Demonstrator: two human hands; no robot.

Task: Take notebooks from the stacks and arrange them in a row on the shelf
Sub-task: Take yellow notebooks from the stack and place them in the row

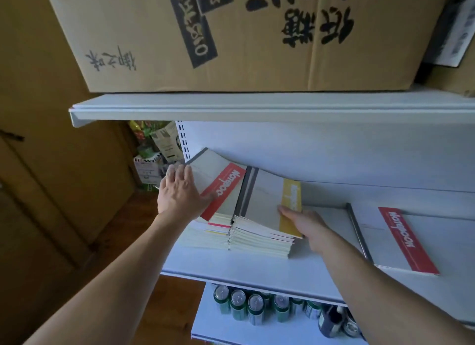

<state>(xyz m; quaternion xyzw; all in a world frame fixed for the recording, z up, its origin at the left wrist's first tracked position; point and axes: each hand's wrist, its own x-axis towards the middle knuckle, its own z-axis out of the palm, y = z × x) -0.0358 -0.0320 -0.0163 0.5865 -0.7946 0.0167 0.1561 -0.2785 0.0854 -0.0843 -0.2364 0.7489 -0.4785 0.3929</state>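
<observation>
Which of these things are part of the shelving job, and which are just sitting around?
Job: left hand on red-banded stack; right hand gripping yellow-banded notebook; lone red-banded notebook; shelf.
Lying about: cardboard box; cans; snack packets.

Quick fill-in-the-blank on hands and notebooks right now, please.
The right hand pinches the right stack's top notebook, whose band is ____.
The left hand rests on the left stack's top notebook, banded ____.
The lone notebook farther right has a ____ band.
Below the shelf stand green ____.
Missing: yellow; red; red; cans.
</observation>
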